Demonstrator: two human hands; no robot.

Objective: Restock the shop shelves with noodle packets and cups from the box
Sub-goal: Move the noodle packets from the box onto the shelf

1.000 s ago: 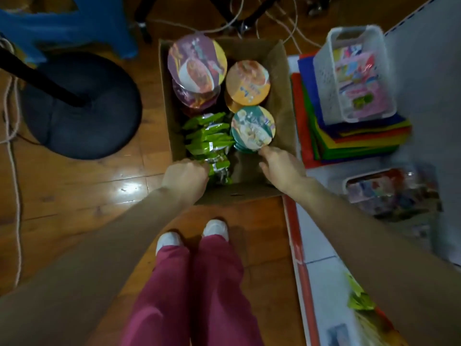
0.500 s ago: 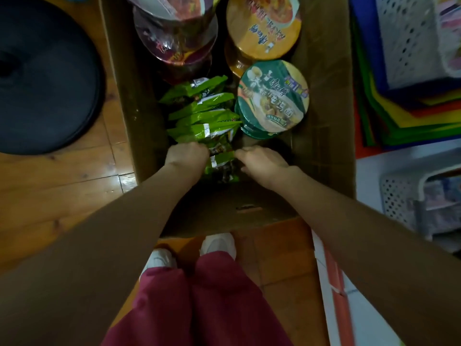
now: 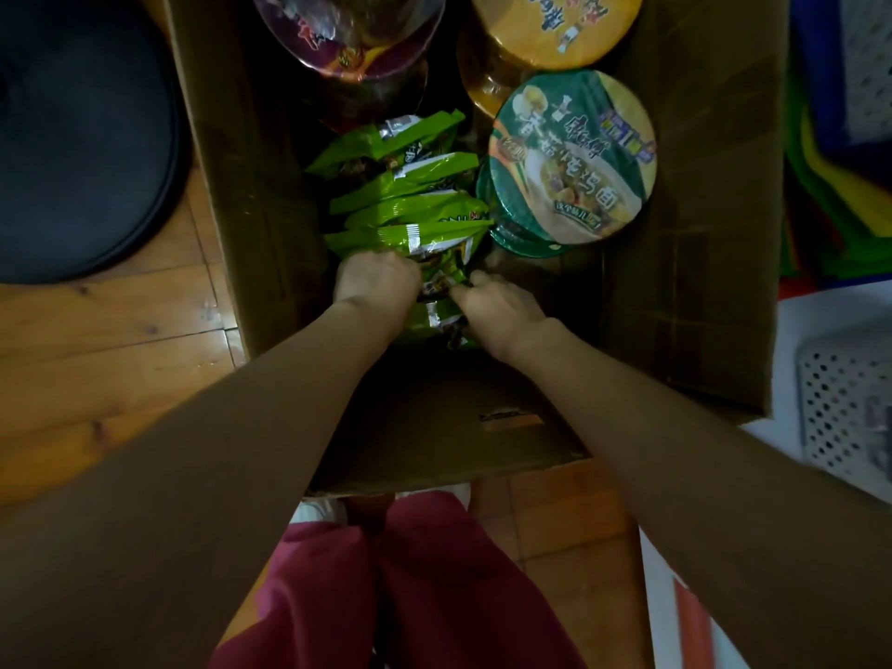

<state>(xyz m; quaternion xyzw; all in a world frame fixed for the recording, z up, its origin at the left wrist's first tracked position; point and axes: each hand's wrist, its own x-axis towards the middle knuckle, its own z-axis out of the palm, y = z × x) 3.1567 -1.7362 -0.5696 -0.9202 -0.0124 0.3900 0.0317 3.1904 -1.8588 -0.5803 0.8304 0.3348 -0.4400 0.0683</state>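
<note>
Both your hands are down inside the cardboard box (image 3: 700,234), which sits on the wooden floor (image 3: 96,354) just in front of your feet. Your left hand (image 3: 376,282) has its fingers curled tight over the left side of the front packet (image 3: 441,280). Your right hand (image 3: 502,309) is curled round the right side of that same packet, so you hold it from both sides. It is the one closest to you in the row of green noodle packets (image 3: 410,205), which stand on their edges in the middle of the box. Right beside the row, on the right, is a green cup (image 3: 572,156), touching the packets. Behind it is a yellow cup (image 3: 555,26), and a purple cup (image 3: 352,36) is in the far left corner. A white basket (image 3: 849,403) is on the right, outside the box.
</note>
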